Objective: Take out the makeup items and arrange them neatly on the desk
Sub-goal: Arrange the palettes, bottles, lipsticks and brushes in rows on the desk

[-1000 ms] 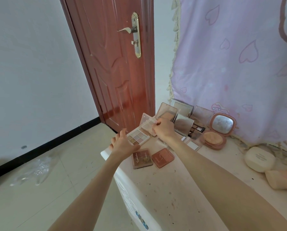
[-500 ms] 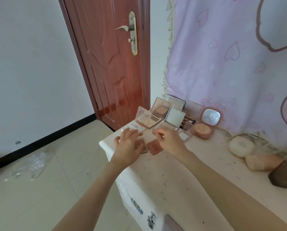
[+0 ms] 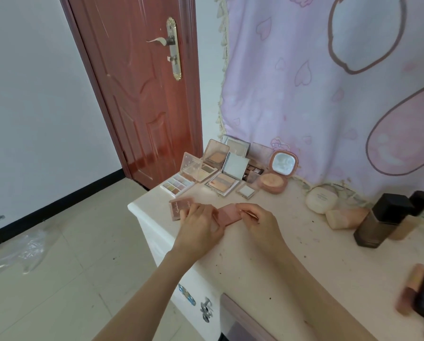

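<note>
Head view: I look down at my two hands over the near left corner of the counter [image 3: 292, 257].
Left hand [image 3: 200, 226]: my fingers curl onto the left edge of a flat pink case [image 3: 228, 214], holding it against the counter top.
Right hand [image 3: 261, 223]: my fingertips pinch the right edge of the same pink case.
Pink case: closed, lying flat between my hands, near the counter's front left corner.
Brown case [image 3: 179, 207]: closed, with script lettering, just left of the pink one and partly under my left fingers.
Open palettes [image 3: 220, 173]: several stand in a cluster behind, lids up, by the back edge; a six-pan palette [image 3: 177, 185] lies flat at their left.
Round powder compact [image 3: 278, 173]: open, mirror up, right of the cluster.
White compact [image 3: 320, 199]: closed, further right, with a beige sponge [image 3: 343, 217] just beside it.
Dark bottle [image 3: 380, 222]: upright near the right edge.
Backdrop: a red-brown door [image 3: 137, 94] and a pink curtain [image 3: 304, 82].
</note>
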